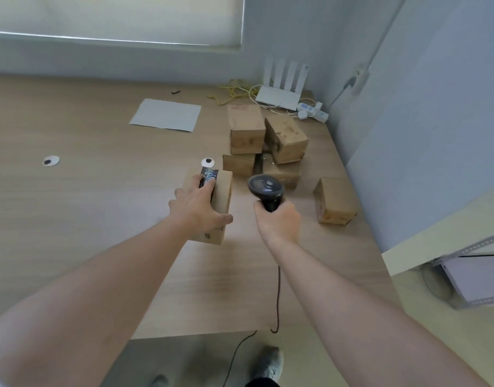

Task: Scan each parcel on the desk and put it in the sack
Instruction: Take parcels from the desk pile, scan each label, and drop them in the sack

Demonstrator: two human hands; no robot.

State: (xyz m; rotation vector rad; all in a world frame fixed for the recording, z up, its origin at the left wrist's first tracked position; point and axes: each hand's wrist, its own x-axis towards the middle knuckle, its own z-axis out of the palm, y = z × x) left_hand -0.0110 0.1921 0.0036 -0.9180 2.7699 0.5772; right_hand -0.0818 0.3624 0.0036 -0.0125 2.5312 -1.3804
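Cardboard, brown, small rectangular parcel (222, 196) with a dark printed tape strip is lying flat on the light wood-grain worktop (86, 191), near the middle, just left of the remaining stack. Left hand (198, 205) is laid over its top: fingers (197, 181) spread and reaching onto the tape, thumb hooked down the right side, so the box is held, not just touched. Right hand (277, 222) is wrapped round the handle of the black corded handheld barcode scanner (265, 189), head aimed forward, just right of the held parcel; cable is trailing off the near worktop edge.

Five more brown cardboard boxes: four stacked (264, 141) near the back right, one (333, 203) set apart at the right edge. Sack not in view.

Handling, judged: box looks stiff and light, one-hand lift should be fine. Cardboard gives decent friction; the glossy tape is likely slicker, so grip is better taken across the two long side faces than on the tape. Corners look slightly worn, crush risk low. Label position cannot be confirmed; a small printed mark is seen on the near end face, so the box may need to be tilted toward the scanner.

Also on the worktop: white paper sheet (166, 114), white router with four antennas (282, 92).
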